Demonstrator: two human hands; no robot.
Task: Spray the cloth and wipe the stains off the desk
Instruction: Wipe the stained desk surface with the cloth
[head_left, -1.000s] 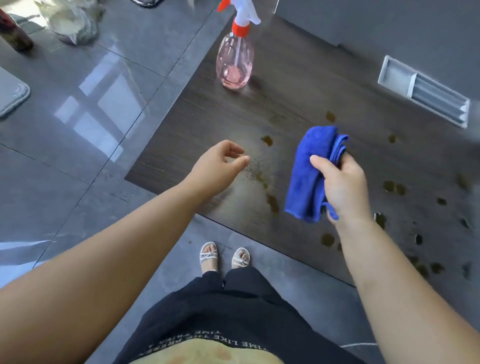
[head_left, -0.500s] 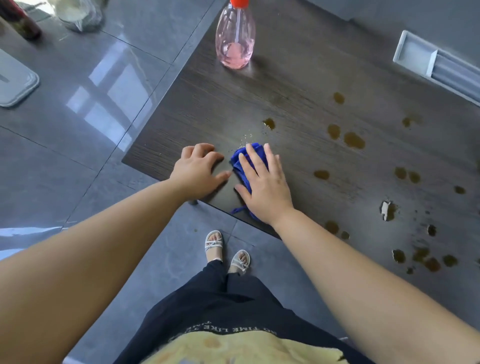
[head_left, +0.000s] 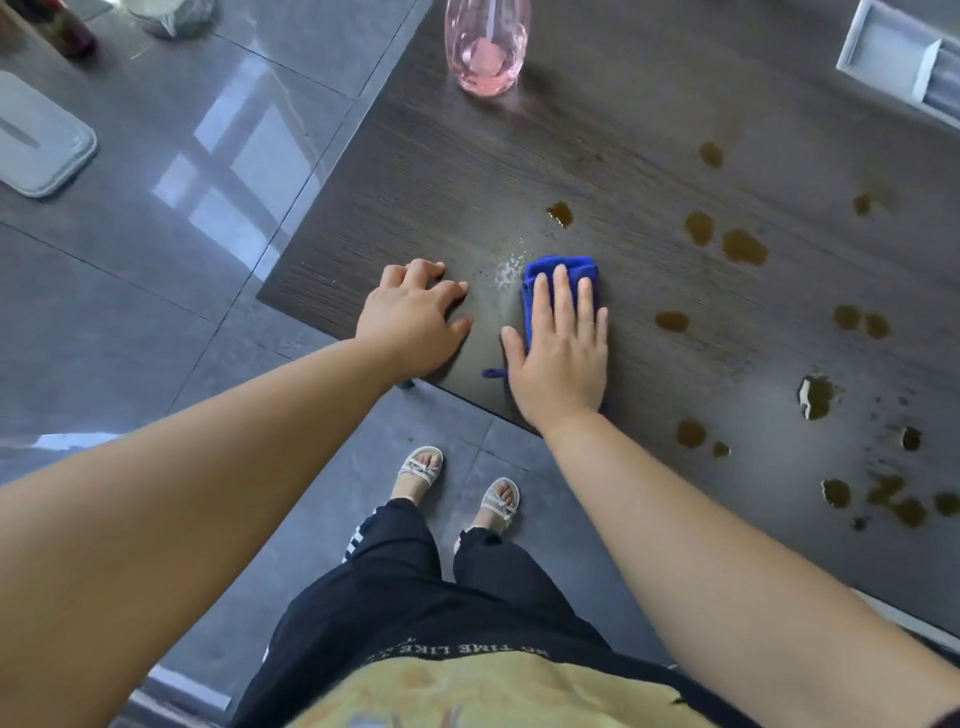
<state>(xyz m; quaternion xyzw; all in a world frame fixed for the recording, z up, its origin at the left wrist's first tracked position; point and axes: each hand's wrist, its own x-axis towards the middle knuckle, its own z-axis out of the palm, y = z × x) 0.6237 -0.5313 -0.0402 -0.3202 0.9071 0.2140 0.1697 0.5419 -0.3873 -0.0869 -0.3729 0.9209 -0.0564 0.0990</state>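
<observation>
Reaching forward over the near edge of the dark counter (head_left: 467, 171), the person had both arms stretched out. The right hand (head_left: 561, 358) lay flat, palm down. Its fingers were straight and close together and its thumb spread to the left. It pressed the folded blue cloth (head_left: 571, 264) against the counter without curling round it. The cloth showed past the fingertips and along the index-finger side, and a small loop stuck out near the base of the thumb.

The left hand (head_left: 410, 322) rested near the counter's corner, just left of the cloth and apart from it. Its fingers were loosely bent with the tips on the surface, and it held nothing.

A patch of fine droplets (head_left: 506, 270) glistened just left of the cloth's far end, between the hands. Brown stains (head_left: 561, 213) dotted the counter beyond and to the right of the cloth. The pink spray bottle (head_left: 485, 52) stood upright well away, near the far edge, its top cut off by the frame.
</observation>
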